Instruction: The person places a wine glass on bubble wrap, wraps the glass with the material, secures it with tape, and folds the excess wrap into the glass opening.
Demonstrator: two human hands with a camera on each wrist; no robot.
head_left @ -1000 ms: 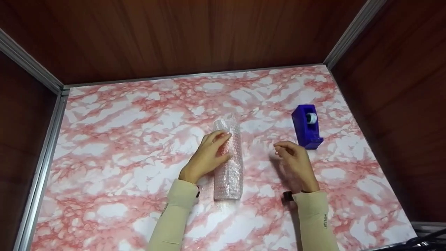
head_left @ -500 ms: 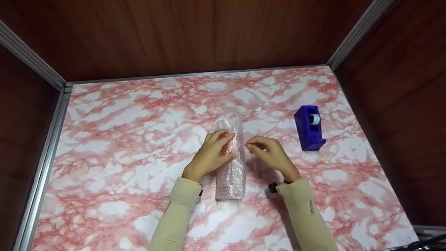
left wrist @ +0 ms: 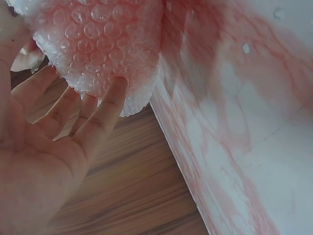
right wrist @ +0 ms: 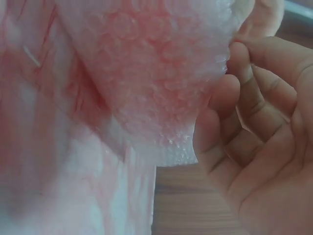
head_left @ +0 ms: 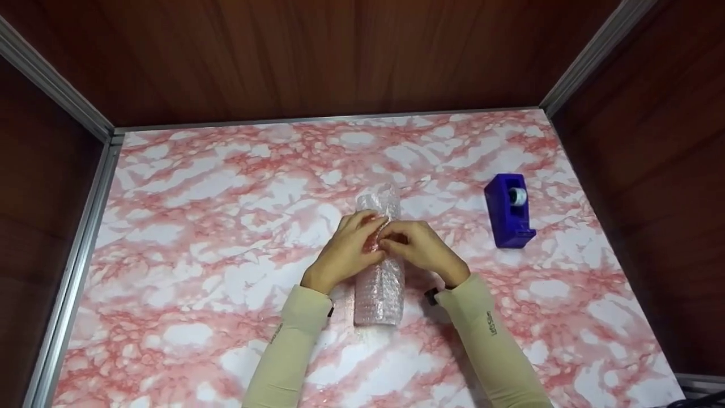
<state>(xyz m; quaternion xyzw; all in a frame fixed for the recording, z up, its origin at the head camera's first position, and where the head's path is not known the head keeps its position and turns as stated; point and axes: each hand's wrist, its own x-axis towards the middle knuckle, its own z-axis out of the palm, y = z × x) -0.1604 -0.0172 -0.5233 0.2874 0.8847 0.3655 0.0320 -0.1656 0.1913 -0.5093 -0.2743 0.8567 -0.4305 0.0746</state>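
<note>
A long bundle in clear bubble wrap (head_left: 378, 297) lies lengthwise on the table; its contents cannot be made out. My left hand (head_left: 342, 255) rests on its left side and top, and in the left wrist view the fairly straight fingers (left wrist: 105, 107) touch the bubbles (left wrist: 98, 34). From the right, my right hand (head_left: 425, 246) reaches over the bundle, thumb and forefinger pinched together at its surface beside the left fingertips. A tiny shiny clear bit (left wrist: 35, 62), seemingly tape, shows at those fingertips; most of it is hidden. The right wrist view shows the other fingers (right wrist: 208, 129) bent against the wrap.
A purple tape dispenser (head_left: 504, 218) holding a small tape roll (head_left: 517, 196) stands to the right of the hands. The pink and white marbled table (head_left: 215, 249) has brown wooden panels (head_left: 340, 56) behind it and at both sides. Dark cables lie at the lower right corner.
My right hand has moved left from near the tape dispenser onto the bubble-wrapped bundle, fingertips pinched throughout. The left hand has stayed on the bundle. The view has shifted slightly.
</note>
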